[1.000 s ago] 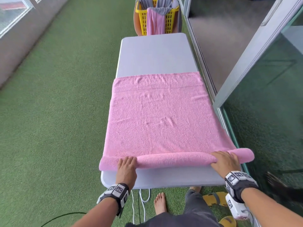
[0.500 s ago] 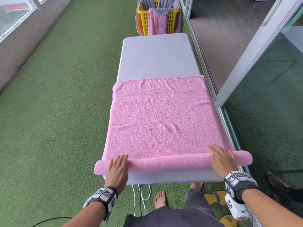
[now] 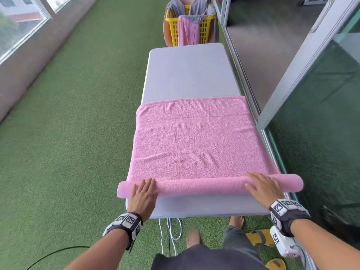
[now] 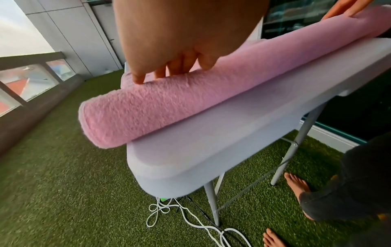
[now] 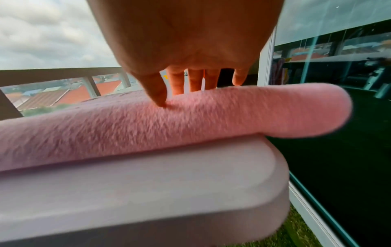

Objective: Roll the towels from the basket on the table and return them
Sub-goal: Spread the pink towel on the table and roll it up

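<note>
A pink towel [image 3: 194,141] lies spread over the near half of the white table [image 3: 187,73]. Its near edge is wound into a thick roll [image 3: 202,187] across the table's front, both ends overhanging the sides. My left hand [image 3: 144,189] presses flat on the roll's left part, fingers straight; the left wrist view shows the fingers [image 4: 180,66] lying over the roll [image 4: 190,102]. My right hand [image 3: 261,184] presses flat on the right part, its fingers [image 5: 194,81] reaching over the roll [image 5: 169,120]. A yellow basket [image 3: 190,28] with grey and pink towels stands beyond the table's far end.
Green artificial turf [image 3: 68,133] covers the floor on the left. A glass sliding door and its frame [image 3: 303,71] run close along the table's right side. White cables [image 4: 180,217] lie under the table. My bare feet [image 4: 296,185] and yellow sandals [image 3: 259,237] are at the near end.
The roll has grown thicker and travelled a little away from the table's front edge. Both hands went from curled round the roll to flat on top of it.
</note>
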A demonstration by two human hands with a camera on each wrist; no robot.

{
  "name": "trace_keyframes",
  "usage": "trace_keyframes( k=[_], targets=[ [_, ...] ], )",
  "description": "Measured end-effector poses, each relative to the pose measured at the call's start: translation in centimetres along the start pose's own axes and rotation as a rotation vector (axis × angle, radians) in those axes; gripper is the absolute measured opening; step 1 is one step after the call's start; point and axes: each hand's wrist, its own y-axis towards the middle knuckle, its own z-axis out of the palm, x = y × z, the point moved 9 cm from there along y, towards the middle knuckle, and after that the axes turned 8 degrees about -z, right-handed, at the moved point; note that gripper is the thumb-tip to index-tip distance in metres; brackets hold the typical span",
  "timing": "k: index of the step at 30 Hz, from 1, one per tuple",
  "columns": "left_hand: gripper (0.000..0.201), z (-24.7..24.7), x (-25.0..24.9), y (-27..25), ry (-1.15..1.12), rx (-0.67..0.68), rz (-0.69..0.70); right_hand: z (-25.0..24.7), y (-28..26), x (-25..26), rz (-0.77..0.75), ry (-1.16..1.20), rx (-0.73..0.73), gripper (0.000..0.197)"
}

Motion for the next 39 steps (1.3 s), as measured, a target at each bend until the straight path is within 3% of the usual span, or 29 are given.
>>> trace_keyframes(
  k=[3, 9, 14, 18, 23, 28, 32, 37, 39],
  targets=[
    [0.071, 1.6, 0.0, -1.3, 0.122, 0.069, 0.021, 2.2, -1.8, 0.3, -0.033, -0.049, 0.11, 0.064],
    [0.036, -0.4, -0.9, -1.3, 0.145, 0.006, 0.022, 1.8, -1.3, 0.3, -0.022, -0.134, 0.162, 0.049],
    [0.052, -0.5, -0.3, 0.3, 0.017, 0.052, -0.039, -0.7, 0.1, 0.1, 0.002, -0.037, 0.023, 0.055],
    [0.064, 1.3, -0.5, -1.6, 0.094, 0.093, 0.026, 2.1, -2.0, 0.0, -0.02, -0.087, 0.133, 0.069],
    [0.032, 0.5, -0.3, -2.1, 0.09, 0.053, 0.032, 1.4, -1.8, 0.0, 0.0, -0.131, 0.167, 0.055],
    [0.052, -0.6, 0.3, -0.1, -0.003, 0.008, -0.003, -1.7, 0.2, -0.6, 0.025, -0.066, -0.012, 0.048],
    [0.067, 1.1, 0.1, -1.4, 0.09, 0.082, 0.057, 0.8, -1.2, -0.7, 0.012, -0.033, 0.099, 0.061],
    [0.027, 0.2, -0.1, -1.6, 0.074, 0.015, 0.062, 1.4, -2.5, -0.8, -0.003, -0.1, 0.129, 0.055],
    [0.027, -0.7, -0.3, -0.9, 0.081, 0.006, 0.05, 0.6, -1.9, -1.4, 0.005, -0.096, 0.115, 0.051]
  ],
)
